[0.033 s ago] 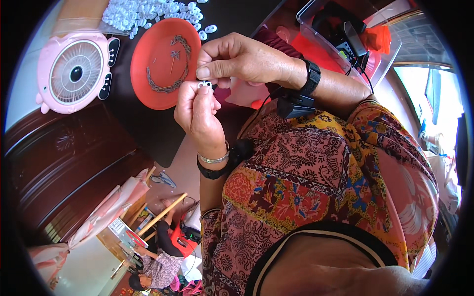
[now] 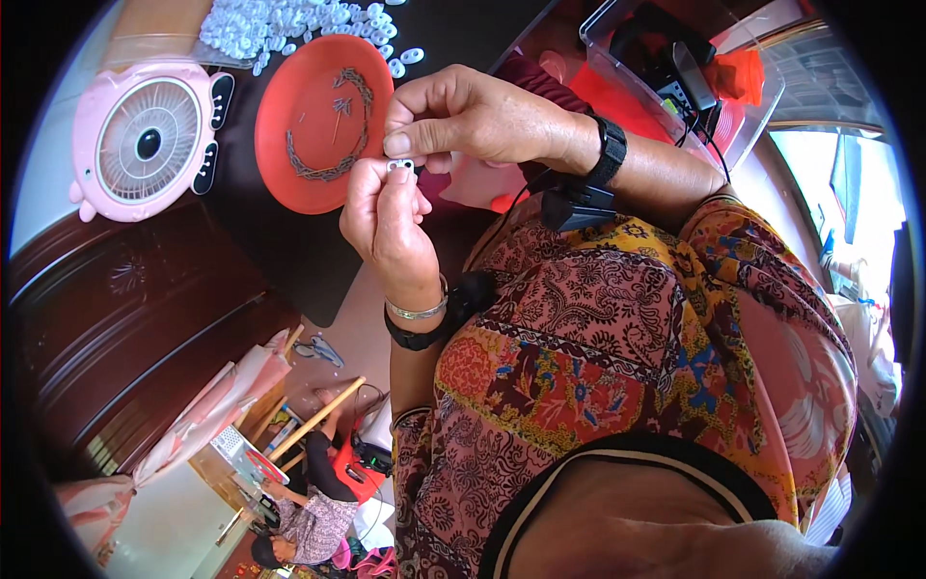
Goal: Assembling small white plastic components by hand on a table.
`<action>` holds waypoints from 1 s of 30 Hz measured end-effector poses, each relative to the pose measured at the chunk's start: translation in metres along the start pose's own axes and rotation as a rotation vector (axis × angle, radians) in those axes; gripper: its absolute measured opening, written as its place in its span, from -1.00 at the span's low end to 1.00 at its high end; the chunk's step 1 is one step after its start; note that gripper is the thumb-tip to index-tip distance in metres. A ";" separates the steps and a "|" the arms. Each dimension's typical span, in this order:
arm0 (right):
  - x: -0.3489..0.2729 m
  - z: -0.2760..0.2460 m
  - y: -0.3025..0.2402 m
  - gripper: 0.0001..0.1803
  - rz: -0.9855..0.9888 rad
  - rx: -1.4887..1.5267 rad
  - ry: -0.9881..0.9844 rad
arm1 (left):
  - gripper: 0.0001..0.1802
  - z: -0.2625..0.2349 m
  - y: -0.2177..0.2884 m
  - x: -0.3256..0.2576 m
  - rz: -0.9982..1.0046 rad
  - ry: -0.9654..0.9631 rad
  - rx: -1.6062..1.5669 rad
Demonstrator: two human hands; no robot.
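Observation:
My left hand pinches a small white plastic piece with two round holes between thumb and fingertips. Just above it, the thumb and fingers of my right hand are pressed together, almost touching the piece. Whatever the right fingers hold, if anything, is hidden. Beside both hands, to the left, stands a shallow red-orange bowl. Thin small grey pieces lie inside it in a curved band, with a little cluster near the middle. A heap of similar white plastic pieces is spread behind the bowl.
A pink fan is left of the bowl on the dark table. At the far right, a clear plastic bin holds dark devices and red cloth. Another person sits at the lower left, near a wooden pole.

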State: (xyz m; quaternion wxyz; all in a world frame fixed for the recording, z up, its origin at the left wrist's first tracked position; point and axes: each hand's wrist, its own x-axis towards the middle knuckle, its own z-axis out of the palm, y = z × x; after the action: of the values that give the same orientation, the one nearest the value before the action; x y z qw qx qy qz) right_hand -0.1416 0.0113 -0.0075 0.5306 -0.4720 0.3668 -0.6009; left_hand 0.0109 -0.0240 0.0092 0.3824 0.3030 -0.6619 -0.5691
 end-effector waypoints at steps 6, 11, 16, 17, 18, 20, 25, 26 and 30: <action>0.000 -0.002 -0.011 -0.75 0.031 -0.064 0.031 | -0.83 -0.003 -0.001 0.001 0.001 0.002 0.017; -0.005 -0.003 -0.007 -0.78 0.003 -0.044 0.005 | -0.84 0.002 0.000 0.001 -0.017 -0.020 0.038; -0.009 -0.009 -0.011 -0.83 -0.117 -0.240 0.030 | -0.81 0.012 0.005 -0.001 -0.111 0.008 -0.049; -0.015 -0.011 -0.014 -0.83 -0.079 -0.232 0.058 | -0.81 0.015 0.002 -0.001 -0.080 -0.025 -0.041; -0.012 -0.013 -0.002 -0.82 -0.218 -0.230 0.063 | -0.80 0.017 -0.002 -0.002 -0.050 0.002 0.000; -0.012 -0.011 -0.008 -0.80 -0.234 -0.344 0.078 | -0.80 0.015 -0.003 -0.002 0.014 -0.008 0.022; -0.026 -0.013 -0.020 -0.79 -0.301 -0.438 0.093 | -0.83 0.025 0.005 -0.005 0.022 -0.039 0.123; -0.026 -0.014 -0.019 -0.79 -0.298 -0.441 0.101 | -0.85 0.026 0.004 -0.004 0.032 -0.039 0.124; -0.025 -0.014 -0.018 -0.79 -0.323 -0.416 0.116 | -0.85 0.026 0.000 0.001 0.090 -0.065 0.088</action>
State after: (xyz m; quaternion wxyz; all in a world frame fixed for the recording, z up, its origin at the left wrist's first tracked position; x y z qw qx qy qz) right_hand -0.1605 0.0382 0.0008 0.2977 -0.5880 0.4321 -0.6155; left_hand -0.0117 -0.0111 0.0080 0.3723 0.2707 -0.7112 -0.5312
